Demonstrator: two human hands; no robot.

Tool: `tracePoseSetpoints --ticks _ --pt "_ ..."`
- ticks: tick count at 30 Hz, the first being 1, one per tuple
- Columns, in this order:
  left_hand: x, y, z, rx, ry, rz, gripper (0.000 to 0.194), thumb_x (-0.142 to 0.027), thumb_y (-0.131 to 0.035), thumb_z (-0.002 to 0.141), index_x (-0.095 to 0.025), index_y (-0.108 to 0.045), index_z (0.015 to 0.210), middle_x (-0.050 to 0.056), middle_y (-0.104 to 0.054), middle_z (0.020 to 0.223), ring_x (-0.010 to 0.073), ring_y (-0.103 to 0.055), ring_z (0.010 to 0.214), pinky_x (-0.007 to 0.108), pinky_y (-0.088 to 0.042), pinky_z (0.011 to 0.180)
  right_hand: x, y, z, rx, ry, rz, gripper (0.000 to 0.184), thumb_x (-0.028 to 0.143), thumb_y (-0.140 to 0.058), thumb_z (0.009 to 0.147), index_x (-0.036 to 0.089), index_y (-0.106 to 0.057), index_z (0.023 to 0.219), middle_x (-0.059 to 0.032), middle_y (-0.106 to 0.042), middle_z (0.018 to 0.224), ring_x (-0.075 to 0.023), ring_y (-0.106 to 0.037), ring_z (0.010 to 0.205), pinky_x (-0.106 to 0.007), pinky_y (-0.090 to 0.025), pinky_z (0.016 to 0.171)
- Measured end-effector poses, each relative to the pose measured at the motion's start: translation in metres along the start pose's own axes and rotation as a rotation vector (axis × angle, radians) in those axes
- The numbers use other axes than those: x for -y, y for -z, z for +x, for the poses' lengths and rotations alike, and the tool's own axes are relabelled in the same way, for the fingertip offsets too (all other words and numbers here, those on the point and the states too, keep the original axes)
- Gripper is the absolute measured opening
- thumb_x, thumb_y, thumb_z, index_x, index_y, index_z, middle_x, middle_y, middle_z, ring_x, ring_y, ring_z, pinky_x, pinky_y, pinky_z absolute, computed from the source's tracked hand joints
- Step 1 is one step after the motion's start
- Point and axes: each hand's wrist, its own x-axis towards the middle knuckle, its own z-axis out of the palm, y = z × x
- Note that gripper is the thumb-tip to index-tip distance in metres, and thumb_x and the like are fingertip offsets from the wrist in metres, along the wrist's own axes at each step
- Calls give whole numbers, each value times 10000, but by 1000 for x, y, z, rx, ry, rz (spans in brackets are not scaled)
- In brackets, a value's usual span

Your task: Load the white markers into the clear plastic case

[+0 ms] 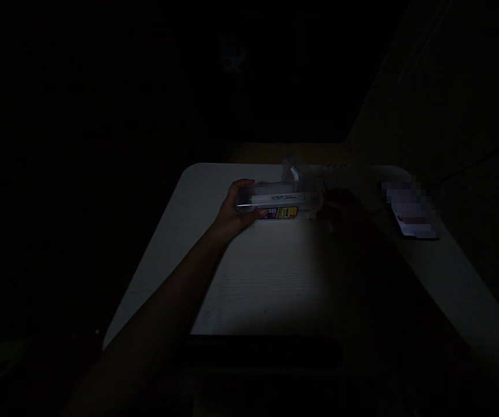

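The scene is very dark, with only the middle of a white table (267,278) lit. My left hand (235,209) grips the left end of a long clear plastic box (282,200) that has a yellow and blue label along its front. My right hand (345,211) lies in shadow at the box's right end; its fingers are too dark to make out. A small clear plastic piece (295,171) stands just behind the box.
A phone (412,211) lies flat near the table's right edge. A dark strip (262,347) runs along the table's near edge. A wall rises on the right. Everything beyond the table is black.
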Motion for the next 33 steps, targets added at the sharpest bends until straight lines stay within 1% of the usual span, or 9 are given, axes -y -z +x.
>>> tracePoseSetpoints --ticks 3,7,10,13,16,20,24,29,33 --pt "0 1 0 1 -5 16 803 -533 -958 611 -295 -528 1246 34 -645 1177 227 -646 1063 353 -566 906 11 0 3 57 -12 -43 314 229 -497 941 159 -786 1042 -163 -747 1180 -330 -657 1144 -505 -517 1014" --pt "1 2 1 -9 -18 54 818 -568 -952 603 -291 -530 1247 24 -634 1135 211 -641 1022 335 -558 881 17 0 6 98 -46 -102 290 205 -521 920 146 -779 1040 -162 -744 1162 -329 -644 1142 -494 -511 1001" --pt "2 2 2 -12 -23 50 842 -567 -963 581 -281 -531 1245 18 -633 1117 196 -639 987 312 -556 848 9 -5 5 56 -20 -100 294 203 -519 922 159 -777 1055 -151 -727 1179 -318 -637 1144 -480 -519 1004" --pt "1 2 1 -14 -26 47 845 -554 -972 570 -283 -536 1241 19 -635 1124 196 -640 987 312 -558 850 -5 -9 3 -16 34 -81 334 216 -498 947 171 -767 1140 -149 -700 1177 -299 -642 1123 -461 -545 986" --pt "0 1 0 -12 -44 55 800 -552 -955 607 -292 -540 1240 25 -641 1130 205 -647 1001 337 -565 871 -11 -9 1 -61 33 -68 390 222 -464 970 175 -745 1237 -158 -681 1189 -296 -644 1119 -491 -551 998" --pt "0 2 1 -8 -27 67 815 -577 -944 610 -293 -527 1250 28 -634 1141 209 -649 1002 347 -568 871 -3 -1 0 -82 -39 -25 405 224 -439 969 157 -768 1194 -176 -696 1200 -323 -655 1138 -554 -536 1035" --pt "3 3 2 -4 -26 99 854 -604 -944 590 -287 -511 1255 23 -620 1133 208 -637 1003 333 -558 856 2 6 0 -87 -117 -2 413 228 -426 956 192 -768 1185 -159 -708 1245 -339 -661 1179 -562 -531 1056" --pt "3 3 1 6 -50 71 820 -585 -935 628 -286 -514 1264 26 -620 1147 199 -634 1010 322 -553 869 -9 17 -5 -81 -175 32 395 244 -417 954 199 -758 1149 -145 -716 1243 -324 -660 1206 -557 -505 1087" --pt "4 3 1 11 -67 82 802 -598 -921 647 -302 -514 1271 25 -626 1136 203 -637 1007 339 -558 873 -23 30 -14 -137 -298 15 409 262 -421 978 187 -729 1238 -153 -685 1324 -304 -644 1246 -505 -489 1097"
